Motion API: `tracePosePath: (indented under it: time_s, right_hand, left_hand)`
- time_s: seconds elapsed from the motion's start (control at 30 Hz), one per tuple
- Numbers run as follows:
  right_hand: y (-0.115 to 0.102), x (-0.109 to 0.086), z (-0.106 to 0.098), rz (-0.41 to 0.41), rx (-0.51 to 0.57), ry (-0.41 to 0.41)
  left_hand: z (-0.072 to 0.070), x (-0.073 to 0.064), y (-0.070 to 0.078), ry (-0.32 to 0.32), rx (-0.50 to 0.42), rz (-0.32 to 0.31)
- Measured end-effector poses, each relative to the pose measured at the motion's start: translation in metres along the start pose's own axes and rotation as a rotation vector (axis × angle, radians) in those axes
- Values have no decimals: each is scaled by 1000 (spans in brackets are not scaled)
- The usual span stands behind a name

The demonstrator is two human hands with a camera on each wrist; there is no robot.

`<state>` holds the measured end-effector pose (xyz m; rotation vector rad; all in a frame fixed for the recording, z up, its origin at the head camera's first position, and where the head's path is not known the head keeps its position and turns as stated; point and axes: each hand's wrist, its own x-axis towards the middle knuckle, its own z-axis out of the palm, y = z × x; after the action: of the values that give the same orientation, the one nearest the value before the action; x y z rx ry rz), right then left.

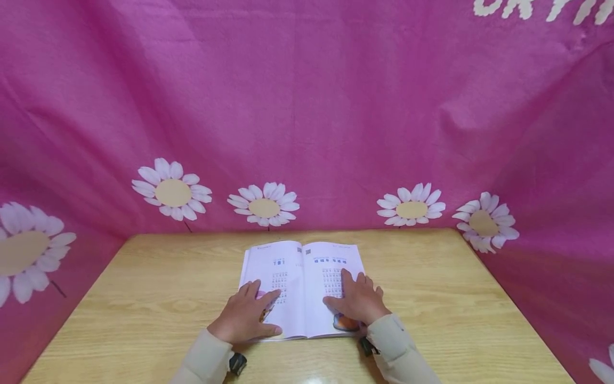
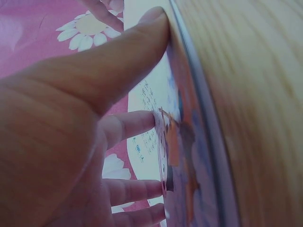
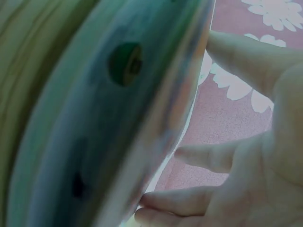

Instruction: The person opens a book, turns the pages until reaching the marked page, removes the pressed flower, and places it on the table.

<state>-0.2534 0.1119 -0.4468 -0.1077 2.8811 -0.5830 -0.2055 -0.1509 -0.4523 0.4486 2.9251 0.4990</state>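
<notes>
A book [image 1: 304, 314] lies spread on the wooden table, its print upside down in the head view. My left hand [image 1: 242, 314] rests on the left page with fingers spread, the thumb near the lower edge. On the right page, my right hand [image 1: 360, 300] touches the paper with its fingers apart, over an orange and blue picture [image 1: 344, 322]. Fingertips of the left hand [image 2: 61, 109] meet the page in the left wrist view. In the right wrist view, the right hand's [image 3: 246, 156] fingertips touch the book's printed page [image 3: 156, 109].
The wooden table [image 1: 455, 298] reaches out on both sides of the book. Behind it hangs a pink cloth [image 1: 336, 117] printed with white daisies, which also runs down the left and right sides. Dark bands [image 1: 237, 364] sit at both wrists beside the light sleeves.
</notes>
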Motion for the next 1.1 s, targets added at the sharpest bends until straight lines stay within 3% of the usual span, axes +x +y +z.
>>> tracePosePath:
  time_s: [0.37,0.87,1.1]
  right_hand:
    - [-3,3,-2,-11,-4,14]
    - [-3,1,-4,-10,39,15]
    - [-3,-1,-5,-77,150,23]
  left_hand:
    - [1,4,-3,12,-4,-15]
    - [4,5,-2,-24,-11,-34]
    - [6,5,-3,-27,-4,-32]
